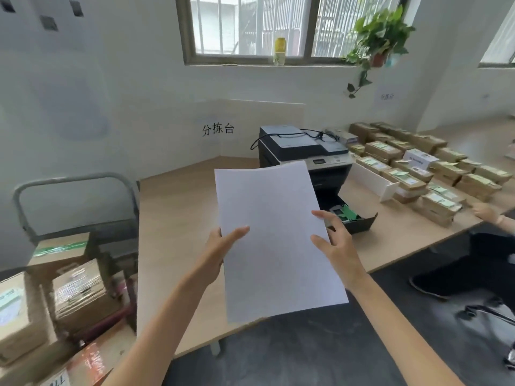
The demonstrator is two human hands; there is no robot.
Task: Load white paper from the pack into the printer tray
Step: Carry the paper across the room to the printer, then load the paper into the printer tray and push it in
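Cardboard boxes stand off the left edge of the table, whose pale wood lies bare up to the hands. The left hand pinches the left edge of the white paper, thumb on top; the right hand grips its right edge. The smooth, flat sheets tilt before the grey printer, whose black tray stands pulled out just beyond the right hand. Brown parcels crowd the right.

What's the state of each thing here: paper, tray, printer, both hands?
white paper, held in the air by both hands, not yet in the tray.
printer tray, pulled out; the visible part shows green guides and no paper.
printer, top lid down, black cable lying across it.
left hand, grips the paper's left edge, thumb on top.
right hand, holds the paper's right edge, thumb on top.
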